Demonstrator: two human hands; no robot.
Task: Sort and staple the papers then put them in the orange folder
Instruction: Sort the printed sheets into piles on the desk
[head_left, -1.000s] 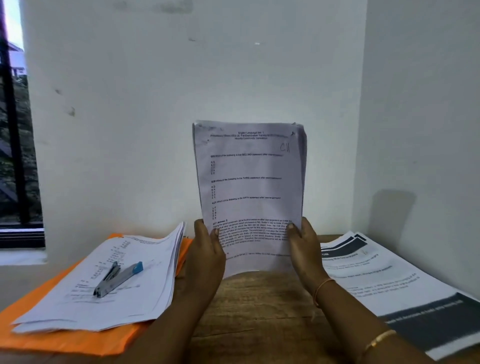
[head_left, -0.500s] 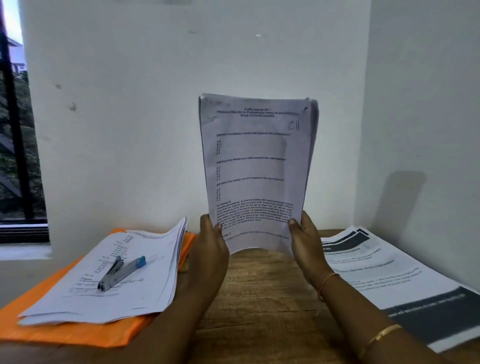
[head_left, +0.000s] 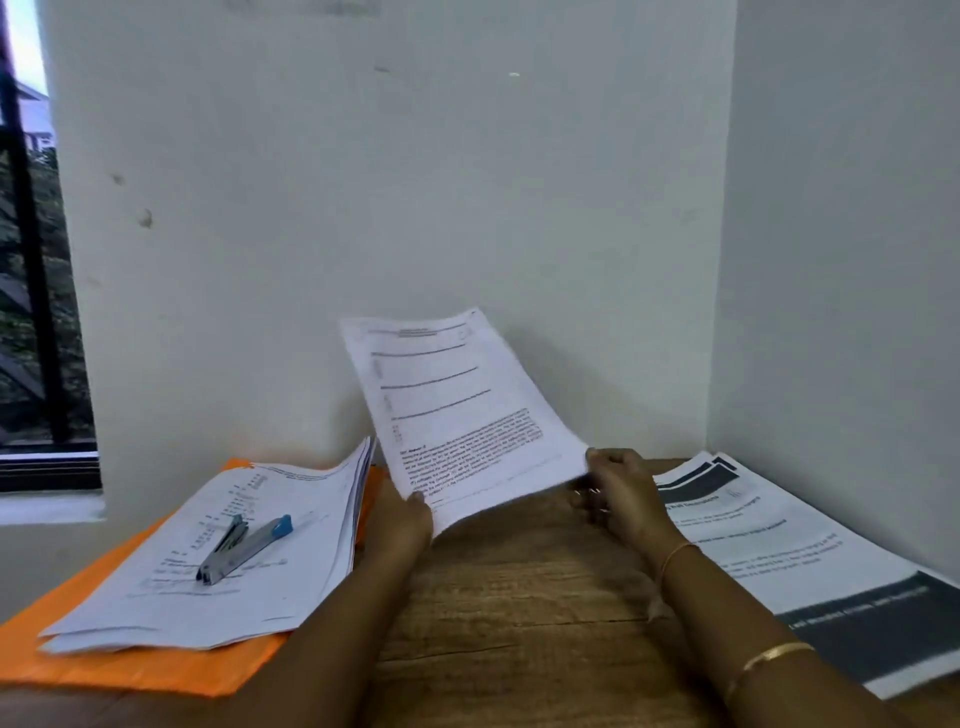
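held papers (head_left: 467, 410): one thin white sheaf, printed text, tilted, lifted above the desk (head_left: 519, 597)
hands: two; left hand (head_left: 402, 525) pinches the sheaf's lower left edge, right hand (head_left: 621, 499) grips its lower right corner
paper pile (head_left: 291, 571): one, white, edges fanned, lying on the folder
orange folder (head_left: 130, 670): one, flat, desk's left
stapler (head_left: 241, 545): one, grey metal, blue end, on the pile
desk: brown wood grain
printed sheets (head_left: 779, 545): white, dark bands, desk's right

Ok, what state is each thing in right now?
Held papers: tilted, off the table, gripped at both lower corners.
Left hand: gripping left corner.
Right hand: gripping right corner.
Stack: resting on the folder.
Folder: flat, under the stack.
Stapler: lying on the stack, untouched.
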